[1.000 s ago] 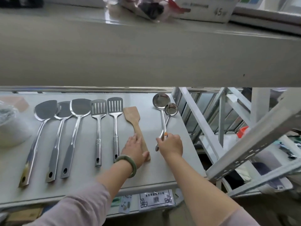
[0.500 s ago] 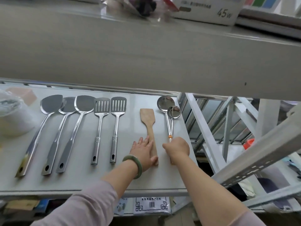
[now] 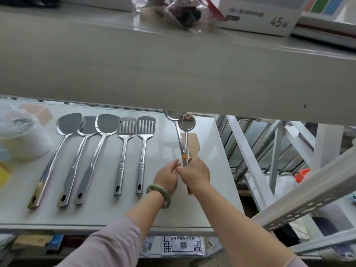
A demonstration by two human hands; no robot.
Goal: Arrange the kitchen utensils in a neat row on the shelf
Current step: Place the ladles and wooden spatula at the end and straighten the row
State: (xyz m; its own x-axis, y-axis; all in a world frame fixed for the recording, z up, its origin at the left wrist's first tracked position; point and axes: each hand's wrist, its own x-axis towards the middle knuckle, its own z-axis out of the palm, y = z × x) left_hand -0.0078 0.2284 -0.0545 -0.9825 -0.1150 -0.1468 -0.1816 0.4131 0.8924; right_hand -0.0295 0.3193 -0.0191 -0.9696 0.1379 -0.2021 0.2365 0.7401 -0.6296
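Note:
On the white shelf (image 3: 215, 189) lie three solid steel turners (image 3: 67, 124) and two slotted turners (image 3: 146, 124) side by side, handles toward me. My right hand (image 3: 194, 174) grips the handles of two steel ladles (image 3: 186, 122), held just above the shelf; the larger bowl is partly hidden by the upper shelf. A wooden spatula (image 3: 194, 143) lies under and right of them, its handle beneath my right wrist. My left hand (image 3: 166, 178), with a green bangle, is at the ladle handles with fingers loosely curled, holding nothing that I can see.
An upper shelf board (image 3: 173, 74) overhangs the back of the row and carries boxes (image 3: 269, 16) and a plastic bag. A wrapped white container (image 3: 21, 135) stands at the far left. White metal rack bars (image 3: 289, 209) run diagonally on the right.
My right hand has lifted the two ladles and carried them left over the wooden spatula. The spatula has shifted right. My left hand has come off the spatula handle and moved to the ladle handles.

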